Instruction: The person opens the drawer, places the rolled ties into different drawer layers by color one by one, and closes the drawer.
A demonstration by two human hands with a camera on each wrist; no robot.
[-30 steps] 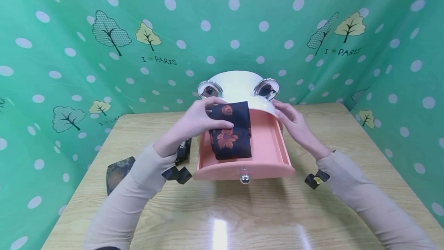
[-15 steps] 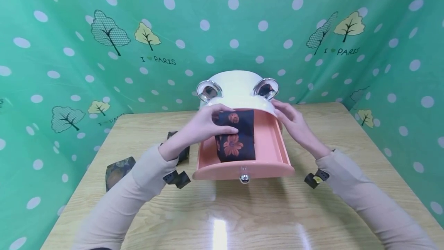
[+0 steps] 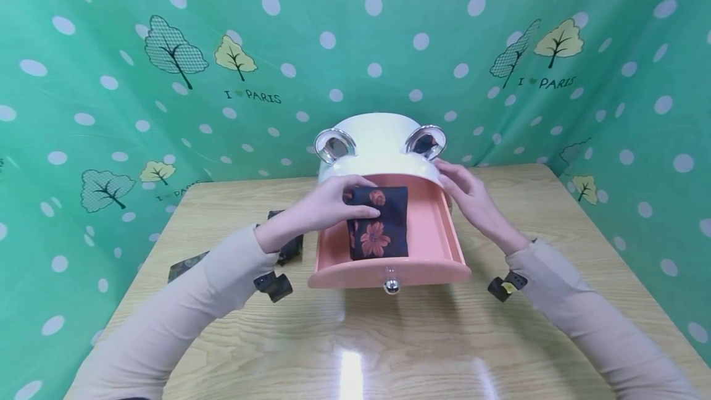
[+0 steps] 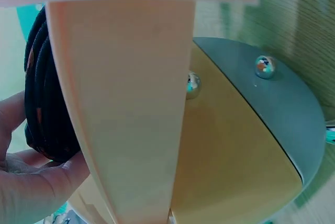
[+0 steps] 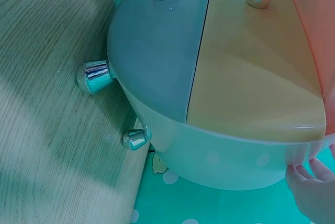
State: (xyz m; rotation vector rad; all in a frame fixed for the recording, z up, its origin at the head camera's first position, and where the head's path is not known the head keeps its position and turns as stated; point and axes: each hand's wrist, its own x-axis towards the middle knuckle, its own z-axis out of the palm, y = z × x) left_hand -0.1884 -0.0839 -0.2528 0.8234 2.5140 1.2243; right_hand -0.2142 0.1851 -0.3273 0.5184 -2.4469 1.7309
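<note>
A folded navy cloth with orange flowers [image 3: 386, 230] lies inside the left part of a pulled-out pink drawer [image 3: 344, 273]. My left hand [image 3: 328, 204] pinches its left side, thumb on top. In the left wrist view the folded cloth [image 4: 47, 93] shows several stacked layers above the drawer's side wall, with my left fingers and thumb [image 4: 57, 179] around its edge. The drawer belongs to a rounded white cabinet [image 3: 383, 141] with two chrome rings. My right hand [image 3: 472, 199] rests against the cabinet's right side, its fingertips touching the shell [image 5: 235, 164] in the right wrist view.
Two more dark patterned cloths, one near the drawer [image 3: 291, 249] and one further left [image 3: 186, 264], lie on the wooden table [image 3: 266, 338], partly behind my left arm. Below the pink drawer are a shut yellow drawer [image 5: 256, 72] and a blue-grey one [image 5: 152, 51]. A green curtain hangs behind.
My left hand has lowered the folded cloth into the drawer, moving it slightly to the right and down. The right hand has stayed at the cabinet's side.
</note>
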